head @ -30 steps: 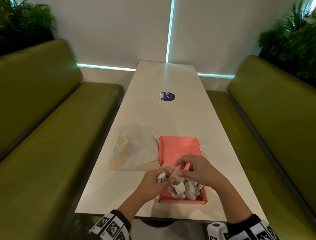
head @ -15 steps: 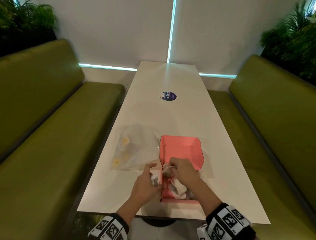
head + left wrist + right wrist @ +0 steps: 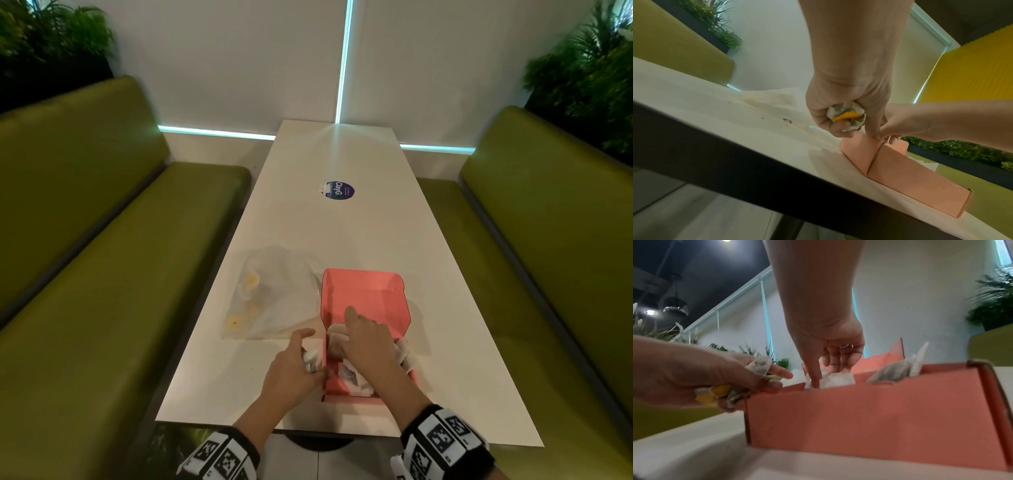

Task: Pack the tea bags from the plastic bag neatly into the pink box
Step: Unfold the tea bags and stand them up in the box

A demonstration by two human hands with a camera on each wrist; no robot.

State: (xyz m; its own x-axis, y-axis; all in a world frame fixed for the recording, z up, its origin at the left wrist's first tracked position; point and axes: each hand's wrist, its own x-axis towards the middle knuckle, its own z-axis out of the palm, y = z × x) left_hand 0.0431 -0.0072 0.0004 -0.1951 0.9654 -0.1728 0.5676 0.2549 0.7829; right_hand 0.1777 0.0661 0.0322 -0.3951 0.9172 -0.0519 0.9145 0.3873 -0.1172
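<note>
Plainly, a crumpled bunch of white paper tea bags with yellow tags (image 3: 846,116) is clutched in the curled left hand (image 3: 291,371), just left of the open pink cardboard box (image 3: 368,294). Bags inside are pressed down by the right hand (image 3: 368,346), fingers apparently extended. A limp clear plastic bag (image 3: 274,294) lies beyond the left hand.

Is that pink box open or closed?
Open. The pink box has its lid flap standing up behind, and the right hand reaches into tea bags inside.
</note>
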